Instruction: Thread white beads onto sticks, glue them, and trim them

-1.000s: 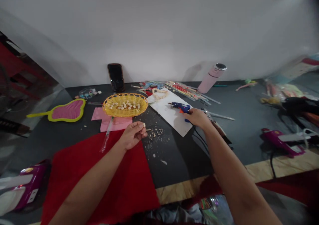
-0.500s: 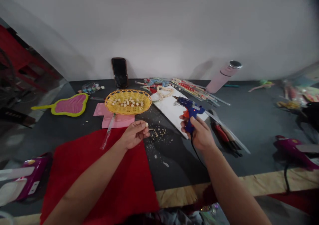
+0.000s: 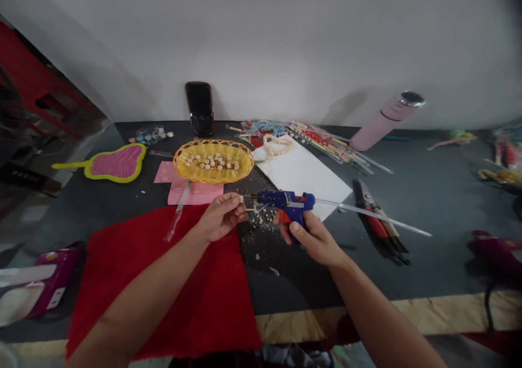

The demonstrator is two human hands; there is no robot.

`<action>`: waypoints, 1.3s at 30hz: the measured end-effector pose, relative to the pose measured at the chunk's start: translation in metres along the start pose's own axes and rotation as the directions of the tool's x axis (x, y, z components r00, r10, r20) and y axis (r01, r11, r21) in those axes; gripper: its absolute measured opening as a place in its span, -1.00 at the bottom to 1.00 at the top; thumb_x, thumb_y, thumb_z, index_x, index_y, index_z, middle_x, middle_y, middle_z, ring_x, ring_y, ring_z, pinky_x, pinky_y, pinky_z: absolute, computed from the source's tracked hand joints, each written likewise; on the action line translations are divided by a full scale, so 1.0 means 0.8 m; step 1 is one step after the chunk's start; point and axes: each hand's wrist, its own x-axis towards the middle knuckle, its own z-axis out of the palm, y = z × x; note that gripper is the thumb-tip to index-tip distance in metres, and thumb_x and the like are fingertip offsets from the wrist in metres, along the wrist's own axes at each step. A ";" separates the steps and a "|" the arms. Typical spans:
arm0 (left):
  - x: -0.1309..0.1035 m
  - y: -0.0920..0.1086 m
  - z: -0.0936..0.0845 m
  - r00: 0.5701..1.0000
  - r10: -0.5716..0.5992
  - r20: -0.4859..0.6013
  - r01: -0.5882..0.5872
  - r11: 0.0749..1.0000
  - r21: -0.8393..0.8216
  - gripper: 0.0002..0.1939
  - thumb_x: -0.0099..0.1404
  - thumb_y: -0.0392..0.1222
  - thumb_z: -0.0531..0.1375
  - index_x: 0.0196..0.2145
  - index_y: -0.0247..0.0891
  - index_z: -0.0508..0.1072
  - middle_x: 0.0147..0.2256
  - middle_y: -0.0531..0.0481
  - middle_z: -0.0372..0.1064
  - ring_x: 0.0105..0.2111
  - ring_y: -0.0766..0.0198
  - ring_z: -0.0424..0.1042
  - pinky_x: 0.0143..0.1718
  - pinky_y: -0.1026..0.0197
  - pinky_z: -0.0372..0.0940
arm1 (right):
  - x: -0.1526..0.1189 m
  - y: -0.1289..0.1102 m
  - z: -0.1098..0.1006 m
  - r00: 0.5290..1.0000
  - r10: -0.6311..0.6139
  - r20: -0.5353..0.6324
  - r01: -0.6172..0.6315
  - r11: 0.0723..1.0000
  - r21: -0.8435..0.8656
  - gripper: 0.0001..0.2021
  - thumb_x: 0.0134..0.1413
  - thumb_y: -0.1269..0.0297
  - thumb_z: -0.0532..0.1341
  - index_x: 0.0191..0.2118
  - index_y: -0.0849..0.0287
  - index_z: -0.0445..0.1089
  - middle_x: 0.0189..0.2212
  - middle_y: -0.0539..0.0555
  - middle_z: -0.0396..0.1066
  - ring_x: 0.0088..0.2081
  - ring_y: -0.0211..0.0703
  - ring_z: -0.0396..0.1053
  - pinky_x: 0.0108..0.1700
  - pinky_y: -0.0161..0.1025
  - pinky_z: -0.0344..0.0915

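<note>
Pinching a pale cube (image 3: 241,199) beside the glue gun (image 3: 285,199)

The left hand's (image 3: 222,216) thumb and forefinger press the cube between them, near the nozzle; contact is unclear. The right hand's (image 3: 312,237) fingers curl round the gun's handle; whether they squeeze the trigger, one cannot tell. Beyond, a pale loop (image 3: 281,154) on white paper (image 3: 310,172) looks finished, while loose cubes in the yellow basket (image 3: 199,173) look unused. Crumbs (image 3: 263,218) lie below the nozzle.

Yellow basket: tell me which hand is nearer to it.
Left. The left hand is just on the near side of the yellow basket; the right hand is farther off to the right, holding the blue glue gun.
</note>
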 end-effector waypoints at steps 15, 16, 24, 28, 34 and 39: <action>-0.001 0.000 0.001 1.000 0.014 0.009 -0.014 1.000 -0.007 -0.84 0.13 -0.26 0.26 -0.51 -0.32 0.34 -0.60 0.06 0.26 -0.54 0.40 0.24 -0.47 0.32 0.18 | 0.001 0.008 0.001 1.000 -0.001 0.021 0.001 1.000 -0.018 -0.71 0.25 0.05 -0.02 -0.18 0.19 0.22 -0.50 -0.01 0.23 -0.52 -0.30 0.15 -0.41 -0.27 0.12; -0.001 0.001 0.001 1.000 0.013 0.009 -0.013 1.000 -0.006 -0.84 0.13 -0.26 0.26 -0.50 -0.32 0.34 -0.60 0.06 0.26 -0.53 0.40 0.24 -0.47 0.32 0.18 | 0.000 0.008 0.001 1.000 0.000 0.022 0.001 1.000 -0.022 -0.70 0.25 0.05 -0.02 -0.18 0.19 0.22 -0.51 -0.01 0.23 -0.52 -0.30 0.15 -0.41 -0.27 0.12; -0.001 0.001 0.003 1.000 0.008 0.002 -0.008 1.000 0.005 -0.84 0.12 -0.25 0.27 -0.50 -0.32 0.35 -0.60 0.06 0.27 -0.53 0.40 0.26 -0.47 0.31 0.19 | 0.001 0.007 0.000 0.999 0.013 0.030 -0.011 0.999 -0.041 -0.69 0.24 0.03 -0.01 -0.20 0.20 0.23 -0.54 -0.02 0.23 -0.51 -0.28 0.17 -0.39 -0.27 0.13; -0.001 0.000 0.001 1.000 0.012 0.015 -0.012 1.000 0.001 -0.85 0.13 -0.25 0.26 -0.49 -0.33 0.36 -0.60 0.06 0.27 -0.54 0.40 0.26 -0.47 0.31 0.19 | 0.001 0.007 0.000 0.999 0.005 0.042 -0.003 0.999 -0.039 -0.70 0.25 0.05 -0.02 -0.19 0.21 0.22 -0.53 -0.03 0.22 -0.51 -0.30 0.16 -0.39 -0.27 0.13; -0.002 0.000 0.001 1.000 0.007 0.010 -0.007 1.000 -0.003 -0.87 0.13 -0.27 0.26 -0.48 -0.33 0.37 -0.60 0.05 0.27 -0.53 0.40 0.25 -0.46 0.31 0.18 | 0.001 0.007 0.000 0.999 -0.003 0.035 0.004 0.999 -0.044 -0.69 0.25 0.04 -0.01 -0.21 0.21 0.22 -0.55 -0.03 0.21 -0.52 -0.30 0.15 -0.39 -0.27 0.12; -0.002 0.001 0.003 1.000 0.013 0.010 -0.013 1.000 0.000 -0.85 0.11 -0.26 0.28 -0.50 -0.33 0.37 -0.61 0.05 0.27 -0.54 0.40 0.24 -0.47 0.31 0.18 | 0.002 0.004 0.000 0.999 0.001 0.038 0.001 0.998 -0.057 -0.71 0.26 0.06 -0.02 -0.21 0.20 0.22 -0.55 -0.03 0.21 -0.52 -0.29 0.15 -0.40 -0.27 0.13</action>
